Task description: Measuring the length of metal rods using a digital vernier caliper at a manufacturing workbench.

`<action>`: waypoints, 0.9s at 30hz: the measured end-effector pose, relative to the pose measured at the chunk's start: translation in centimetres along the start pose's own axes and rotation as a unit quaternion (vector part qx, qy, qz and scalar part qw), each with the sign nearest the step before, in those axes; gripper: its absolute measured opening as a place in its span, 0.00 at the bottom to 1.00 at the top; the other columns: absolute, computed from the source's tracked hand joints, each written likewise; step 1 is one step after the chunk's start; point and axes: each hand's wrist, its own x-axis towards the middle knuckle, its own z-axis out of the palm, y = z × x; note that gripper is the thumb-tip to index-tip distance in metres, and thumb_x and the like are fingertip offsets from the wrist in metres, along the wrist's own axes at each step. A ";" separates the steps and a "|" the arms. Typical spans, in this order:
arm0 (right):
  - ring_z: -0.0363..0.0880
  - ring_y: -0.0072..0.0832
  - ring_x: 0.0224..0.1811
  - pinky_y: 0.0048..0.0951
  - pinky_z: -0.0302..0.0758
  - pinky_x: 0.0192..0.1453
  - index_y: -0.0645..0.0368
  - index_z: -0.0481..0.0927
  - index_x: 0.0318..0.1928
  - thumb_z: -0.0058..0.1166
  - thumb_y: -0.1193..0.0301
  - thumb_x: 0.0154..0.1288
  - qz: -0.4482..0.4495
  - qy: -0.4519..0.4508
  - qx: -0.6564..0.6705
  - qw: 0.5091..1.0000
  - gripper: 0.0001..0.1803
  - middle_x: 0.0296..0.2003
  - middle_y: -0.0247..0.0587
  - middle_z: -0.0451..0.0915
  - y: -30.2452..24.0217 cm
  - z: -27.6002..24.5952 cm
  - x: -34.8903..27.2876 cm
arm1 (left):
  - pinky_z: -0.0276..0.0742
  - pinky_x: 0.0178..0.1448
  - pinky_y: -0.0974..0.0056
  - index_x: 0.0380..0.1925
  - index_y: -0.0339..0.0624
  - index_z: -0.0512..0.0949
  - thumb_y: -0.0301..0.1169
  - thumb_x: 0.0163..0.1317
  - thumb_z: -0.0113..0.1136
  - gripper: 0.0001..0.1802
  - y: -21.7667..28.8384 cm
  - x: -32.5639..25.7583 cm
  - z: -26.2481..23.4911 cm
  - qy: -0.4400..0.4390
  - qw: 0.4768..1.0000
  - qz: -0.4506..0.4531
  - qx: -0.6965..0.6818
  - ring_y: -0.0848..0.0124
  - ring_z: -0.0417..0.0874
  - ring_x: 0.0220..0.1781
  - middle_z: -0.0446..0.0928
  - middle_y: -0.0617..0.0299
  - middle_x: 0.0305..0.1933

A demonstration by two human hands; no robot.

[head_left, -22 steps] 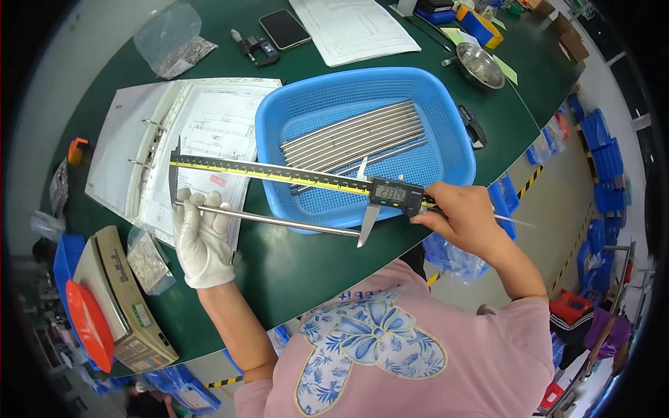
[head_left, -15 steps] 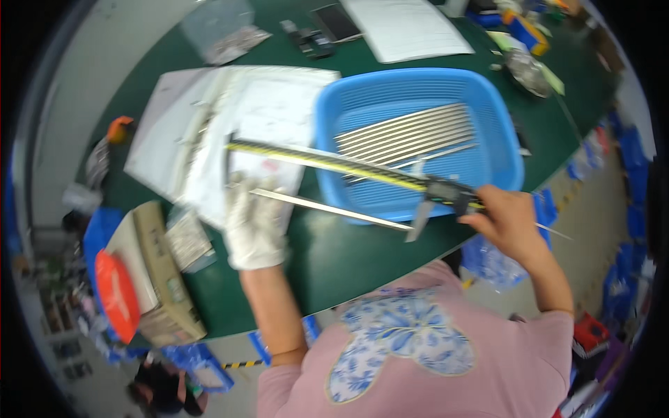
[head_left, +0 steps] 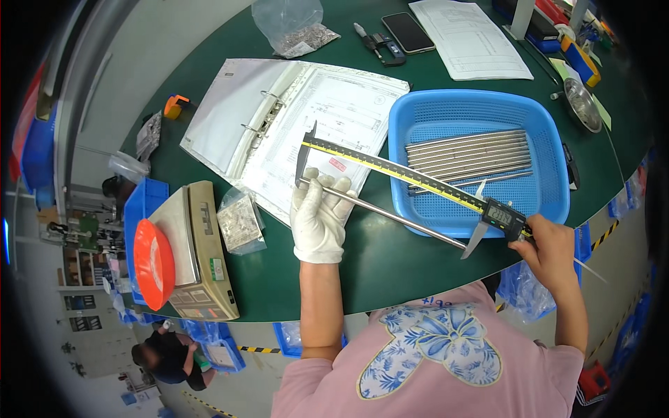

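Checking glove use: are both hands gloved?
No; only the left hand wears a white glove, while the right hand on the caliper is bare.

rod (head_left: 390,215) left end hidden under gloved left hand (head_left: 318,219); caliper display (head_left: 502,217) digits unreadable.

A dark green bench (head_left: 418,272) with a curved front edge fills most of the view, and it carries an open ring binder (head_left: 279,125) of drawings, a weighing scale (head_left: 198,258) with an orange-red dish, a clear bag of small parts (head_left: 240,223), a phone (head_left: 409,31) and a loose printed sheet (head_left: 474,38). Beyond the bench's far-left edge runs a pale grey floor (head_left: 160,49), evenly lit, with blue storage bins (head_left: 143,205) near the scale. Below the front edge lies yellow-and-black hazard tape (head_left: 254,349), and another person (head_left: 164,355) crouches among blue bins at lower left.
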 end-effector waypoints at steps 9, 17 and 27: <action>0.69 0.38 0.18 0.32 0.62 0.21 0.59 0.67 0.25 0.57 0.56 0.45 0.007 0.000 -0.006 1.000 0.20 0.16 0.41 0.68 0.3 0.2 -0.2 | 0.81 0.36 0.59 0.43 0.40 0.65 0.28 0.59 0.47 0.12 -0.1 -0.2 0.4 0.029 0.999 0.009 0.011 0.62 0.79 0.36 0.72 0.58 0.33; 0.68 0.37 0.17 0.32 0.61 0.20 0.59 0.68 0.24 0.57 0.54 0.45 -0.004 0.013 -0.014 1.000 0.21 0.15 0.40 0.67 0.4 0.3 0.0 | 0.78 0.41 0.56 0.45 0.39 0.64 0.31 0.61 0.43 0.13 0.1 -1.0 0.8 -0.010 0.998 -0.031 -0.053 0.60 0.77 0.37 0.72 0.56 0.33; 0.67 0.38 0.15 0.32 0.60 0.20 0.59 0.68 0.24 0.57 0.52 0.44 -0.051 -0.034 0.009 0.998 0.22 0.13 0.40 0.67 -1.1 0.1 0.7 | 0.77 0.44 0.55 0.44 0.36 0.63 0.32 0.63 0.41 0.13 0.5 -5.8 -0.9 -0.057 0.995 -0.058 -0.053 0.54 0.75 0.44 0.70 0.50 0.36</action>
